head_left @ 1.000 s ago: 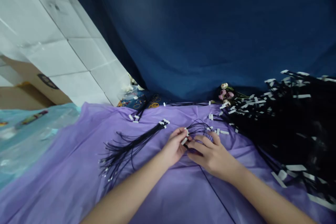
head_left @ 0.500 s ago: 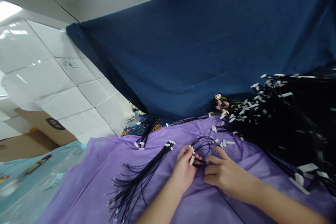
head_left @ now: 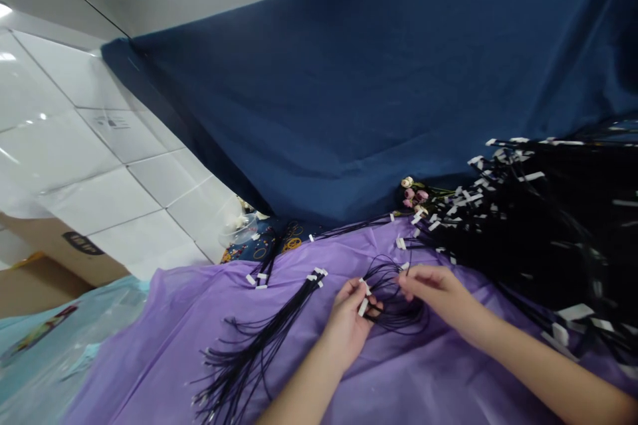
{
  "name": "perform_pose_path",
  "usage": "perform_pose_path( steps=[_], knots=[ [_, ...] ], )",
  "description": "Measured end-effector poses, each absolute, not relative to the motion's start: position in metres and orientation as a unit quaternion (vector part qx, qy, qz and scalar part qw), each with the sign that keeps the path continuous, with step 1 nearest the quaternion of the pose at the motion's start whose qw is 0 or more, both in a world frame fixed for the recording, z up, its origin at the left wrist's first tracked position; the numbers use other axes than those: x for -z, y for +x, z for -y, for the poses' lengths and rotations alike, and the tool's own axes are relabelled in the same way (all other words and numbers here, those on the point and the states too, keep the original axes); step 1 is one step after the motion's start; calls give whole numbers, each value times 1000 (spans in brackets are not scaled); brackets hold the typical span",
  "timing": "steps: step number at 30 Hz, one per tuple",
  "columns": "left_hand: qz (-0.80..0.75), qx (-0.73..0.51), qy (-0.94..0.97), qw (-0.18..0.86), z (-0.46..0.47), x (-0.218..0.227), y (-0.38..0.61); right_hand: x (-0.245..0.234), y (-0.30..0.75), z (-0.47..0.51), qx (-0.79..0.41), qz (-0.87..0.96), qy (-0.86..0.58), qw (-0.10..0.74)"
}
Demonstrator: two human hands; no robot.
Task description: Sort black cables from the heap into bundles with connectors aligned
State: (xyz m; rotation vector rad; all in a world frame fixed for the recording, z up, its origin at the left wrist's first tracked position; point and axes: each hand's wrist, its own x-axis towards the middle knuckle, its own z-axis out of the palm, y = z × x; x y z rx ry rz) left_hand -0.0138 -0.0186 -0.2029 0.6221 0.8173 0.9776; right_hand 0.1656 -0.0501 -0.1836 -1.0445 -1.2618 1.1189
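Observation:
My left hand (head_left: 347,322) is closed around the white-tagged end of a looped bundle of thin black cords (head_left: 401,320). White tags (head_left: 363,306) stick out between its thumb and fingers. To the right, my right hand (head_left: 438,289) has its thumb and forefinger pinched together at the upper right of the loops. A thin black cord appears to be in that pinch, with a small white tag (head_left: 405,267) beside the fingertips. Left of my hands, another bundle of black cords (head_left: 272,322) lies fanned out on the purple cloth (head_left: 169,339).
A large heap of black cords with white tags (head_left: 538,226) covers the right side. Artificial flowers (head_left: 416,196) lie by its far edge. Behind hangs a dark blue cloth (head_left: 349,93). White boxes (head_left: 114,196) and an open cardboard box (head_left: 50,279) stand at left, near a clear bowl (head_left: 238,231).
My right hand has moved up and right, away from the left hand, and its fingers have come together in a pinch. More of the looped cords shows. The view has shifted slightly.

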Motion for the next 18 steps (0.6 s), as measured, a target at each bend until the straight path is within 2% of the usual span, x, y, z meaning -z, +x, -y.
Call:
perform_pose_path(
  steps=[4, 8, 13, 18],
  knots=[
    [-374, -451, 276, 762, 19, 202, -13, 180, 173, 45, -491, 350, -446, 662],
    [-373, -448, 284, 761, 19, 202, -14, 176, 176, 42, -527, 217, -388, 725],
    [-370, -453, 288, 758, 21, 200, -12, 171, 183, 42, -550, 189, -324, 747],
    [-372, -445, 297, 759, 21, 198, -12, 165, 187, 48, -531, 264, -369, 715]
  ],
)
